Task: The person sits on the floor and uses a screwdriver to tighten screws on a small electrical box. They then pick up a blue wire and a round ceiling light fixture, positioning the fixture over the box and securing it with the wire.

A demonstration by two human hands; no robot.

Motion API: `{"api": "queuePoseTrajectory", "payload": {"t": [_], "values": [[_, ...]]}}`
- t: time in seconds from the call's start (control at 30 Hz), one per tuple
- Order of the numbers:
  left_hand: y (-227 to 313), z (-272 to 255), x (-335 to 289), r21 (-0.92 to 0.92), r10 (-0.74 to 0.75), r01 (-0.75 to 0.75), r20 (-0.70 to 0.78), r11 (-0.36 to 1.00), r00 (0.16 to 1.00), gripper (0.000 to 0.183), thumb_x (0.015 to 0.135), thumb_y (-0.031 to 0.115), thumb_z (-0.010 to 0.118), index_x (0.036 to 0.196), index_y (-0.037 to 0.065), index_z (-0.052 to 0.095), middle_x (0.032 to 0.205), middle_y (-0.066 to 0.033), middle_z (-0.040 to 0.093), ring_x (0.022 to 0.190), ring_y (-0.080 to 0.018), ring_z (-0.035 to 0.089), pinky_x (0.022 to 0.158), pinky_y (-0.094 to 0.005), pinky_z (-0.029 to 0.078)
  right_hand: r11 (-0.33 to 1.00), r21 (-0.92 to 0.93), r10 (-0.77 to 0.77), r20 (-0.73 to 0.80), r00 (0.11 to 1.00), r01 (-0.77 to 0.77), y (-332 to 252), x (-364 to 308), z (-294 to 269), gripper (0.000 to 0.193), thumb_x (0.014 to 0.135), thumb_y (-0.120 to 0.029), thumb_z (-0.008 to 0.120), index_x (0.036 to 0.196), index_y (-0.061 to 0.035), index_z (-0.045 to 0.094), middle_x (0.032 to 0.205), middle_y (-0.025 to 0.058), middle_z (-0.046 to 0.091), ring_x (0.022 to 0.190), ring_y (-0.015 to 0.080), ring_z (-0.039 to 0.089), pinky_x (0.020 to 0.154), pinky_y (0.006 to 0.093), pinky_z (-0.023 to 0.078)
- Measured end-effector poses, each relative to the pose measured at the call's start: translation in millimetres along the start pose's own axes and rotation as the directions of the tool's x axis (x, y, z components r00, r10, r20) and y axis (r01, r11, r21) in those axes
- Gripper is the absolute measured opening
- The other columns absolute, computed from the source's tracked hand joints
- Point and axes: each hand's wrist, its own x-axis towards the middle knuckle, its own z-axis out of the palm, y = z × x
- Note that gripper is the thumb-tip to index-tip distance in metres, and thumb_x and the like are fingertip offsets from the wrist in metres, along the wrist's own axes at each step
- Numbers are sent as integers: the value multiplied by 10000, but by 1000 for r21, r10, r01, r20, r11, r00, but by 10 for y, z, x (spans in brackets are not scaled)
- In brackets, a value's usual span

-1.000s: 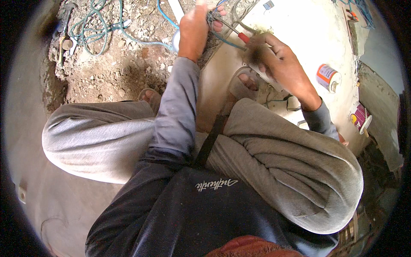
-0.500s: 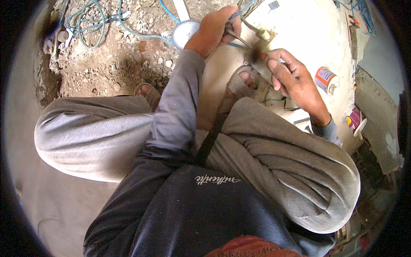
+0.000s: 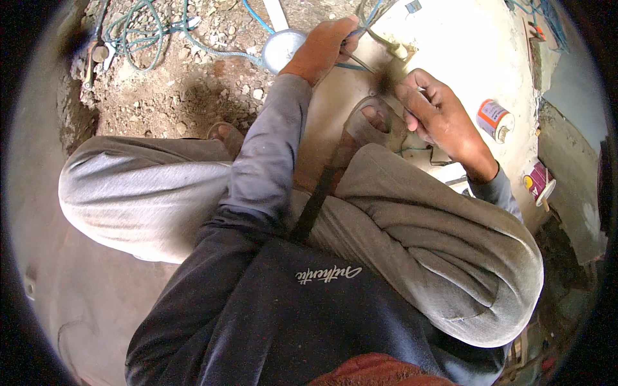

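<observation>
My left hand [image 3: 322, 50] reaches forward with its fingers closed round a thin grey cable [image 3: 360, 63]. The cable's free part points right, toward my other hand. My right hand [image 3: 438, 116] is pinched closed just across from it; what lies between its fingertips is hidden. A dark blurred smudge between the hands hides part of the space there. Close beyond my left hand, a darker cable [image 3: 380, 38] bends to a pale fitting [image 3: 400, 51]. A round grey-white disc [image 3: 283, 51] lies by my left wrist.
Blue-green rope [image 3: 158, 29] lies coiled on rubble at the far left. To the right stand an orange-and-white can [image 3: 495, 120] and a maroon can [image 3: 538, 183] with a stick. My sandalled foot [image 3: 372, 122] rests below the hands. A small blue-grey piece [image 3: 412, 7] lies on the pale surface.
My right hand has turned slightly, and the small red bit seen at its fingertips is no longer visible. The left hand stays closed on the cable. The whole view has shifted a little.
</observation>
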Motion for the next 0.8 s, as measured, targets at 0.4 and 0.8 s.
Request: {"api": "queuePoseTrajectory", "payload": {"t": [0.4,0.8], "values": [[-25,-27,54,60,71,-70,-16,996,997,449,1007,433,440,775,73,576,685,-46,531,667,-146,517,609,-348,439,955,-266,-163,-95,982,132,92,91,11,283,1019,-325,578,1106,-57,562,744,105,631,638,182,596,619,344,486],[228,111,28,-332,147,-29,337,943,930,629,1004,586,216,698,125,514,570,42,414,493,-76,315,480,-244,245,765,504,285,294,912,-402,-246,-334,-316,412,1063,-425,494,1268,-78,579,655,6,491,397,35,314,310,197,195]]}}
